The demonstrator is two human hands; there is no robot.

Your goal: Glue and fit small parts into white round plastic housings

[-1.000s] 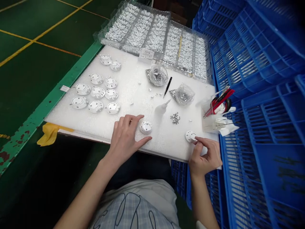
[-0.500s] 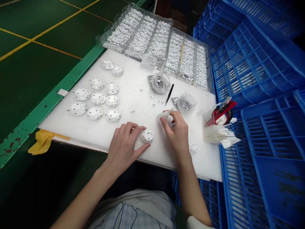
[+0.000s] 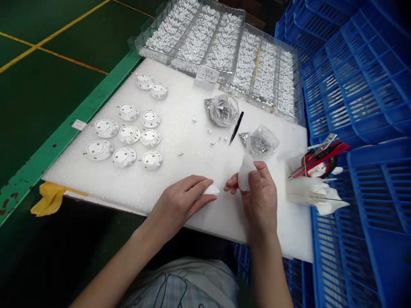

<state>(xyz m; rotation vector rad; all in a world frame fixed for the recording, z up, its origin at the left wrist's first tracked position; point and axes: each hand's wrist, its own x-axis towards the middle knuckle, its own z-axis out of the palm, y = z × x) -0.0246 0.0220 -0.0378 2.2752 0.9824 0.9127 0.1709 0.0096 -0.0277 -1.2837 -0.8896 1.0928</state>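
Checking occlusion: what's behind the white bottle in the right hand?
Beyond the white bottle, a clear plastic bag shows, with small silvery parts inside. Anything directly behind the bottle and right hand is covered; can't tell.

Left hand [image 3: 180, 200] and right hand [image 3: 261, 205] are bare. Below their grip, pale clothing [image 3: 205, 266] shows blue plaid [image 3: 189, 288] with dark loops [image 3: 165, 284].

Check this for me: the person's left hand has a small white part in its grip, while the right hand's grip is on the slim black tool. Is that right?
Not quite: the right hand's grip is on a white bottle. The head view shows the slim black tool lying on the white sheet.
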